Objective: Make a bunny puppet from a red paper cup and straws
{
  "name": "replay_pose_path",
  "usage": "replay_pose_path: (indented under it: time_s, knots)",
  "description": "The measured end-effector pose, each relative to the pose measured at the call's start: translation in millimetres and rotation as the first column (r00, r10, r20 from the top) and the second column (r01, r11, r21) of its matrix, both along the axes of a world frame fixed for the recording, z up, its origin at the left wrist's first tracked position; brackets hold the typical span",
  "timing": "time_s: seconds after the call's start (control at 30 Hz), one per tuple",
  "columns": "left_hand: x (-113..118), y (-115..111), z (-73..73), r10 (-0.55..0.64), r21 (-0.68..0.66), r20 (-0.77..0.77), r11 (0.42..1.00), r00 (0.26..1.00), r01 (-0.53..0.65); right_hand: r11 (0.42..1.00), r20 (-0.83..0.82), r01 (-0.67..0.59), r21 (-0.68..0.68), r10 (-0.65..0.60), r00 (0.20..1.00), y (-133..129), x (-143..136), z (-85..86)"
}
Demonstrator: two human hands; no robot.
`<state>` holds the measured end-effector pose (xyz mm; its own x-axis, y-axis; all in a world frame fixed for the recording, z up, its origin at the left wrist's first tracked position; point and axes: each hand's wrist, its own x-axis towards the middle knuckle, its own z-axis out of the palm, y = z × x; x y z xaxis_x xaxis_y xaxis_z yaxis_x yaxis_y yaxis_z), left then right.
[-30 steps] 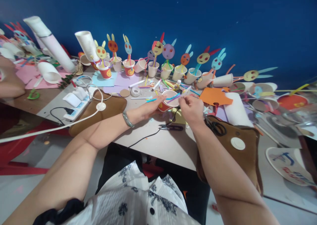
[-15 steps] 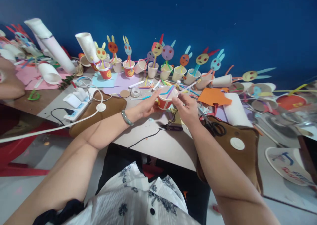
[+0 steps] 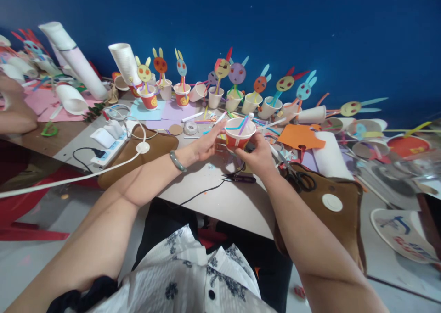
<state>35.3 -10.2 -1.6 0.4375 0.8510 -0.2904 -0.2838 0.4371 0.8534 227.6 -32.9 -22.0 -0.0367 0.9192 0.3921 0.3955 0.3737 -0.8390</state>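
Observation:
A red-and-white paper cup (image 3: 240,141) is held upright above the table, a blue and a purple paper strip (image 3: 244,125) showing inside it. My right hand (image 3: 258,154) grips the cup from the right, thumb on its front wall. On the other side, my left hand (image 3: 208,145) is curled against the cup's left wall, thumb near the rim; some of its fingertips are hidden. Beneath the hands, a black-handled tool (image 3: 243,179) lies on the table beside a black cable. Scissors (image 3: 299,177) rest right of my right wrist.
Along the blue wall stands a row of paper cups (image 3: 215,97) with rabbit-faced figures. A power strip (image 3: 113,148) with cables lies left, and orange paper (image 3: 301,136) lies right. A brown pad (image 3: 337,212) covers the right table edge. Another person's arm (image 3: 15,106) is at far left.
The cup has moved slightly to the right and turned a little in my hands. My right hand now wraps lower around it. The camera view has shifted slightly.

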Motion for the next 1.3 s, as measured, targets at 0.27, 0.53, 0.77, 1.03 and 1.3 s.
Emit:
replay_pose_path:
  time_s: [0.27,0.53,0.77,1.03,1.3]
  knots:
    - [-35,41,4.8,0.476,0.525,-0.046,0.760,0.878,-0.384,0.999,0.135,0.024,0.027,-0.027,0.991,5,3,-6.6]
    - [-38,19,13.8,0.390,0.913,-0.328,0.365,0.860,0.183,1.000,0.246,0.008,0.007,-0.009,0.969,0,-2,-13.1]
    - [-32,9,19.1,0.428,0.868,-0.484,0.348,0.764,0.355,0.998,0.248,-0.050,-0.026,0.055,0.967,-5,-13,-20.8]
    - [-32,9,19.6,0.445,0.835,-0.505,0.471,0.740,0.286,1.000,0.278,-0.018,-0.024,0.024,0.960,-6,-15,-21.9]
    - [-28,8,16.3,0.505,0.843,-0.481,0.491,0.717,0.220,0.999,0.273,-0.033,-0.028,0.039,0.961,-9,-18,-16.9]
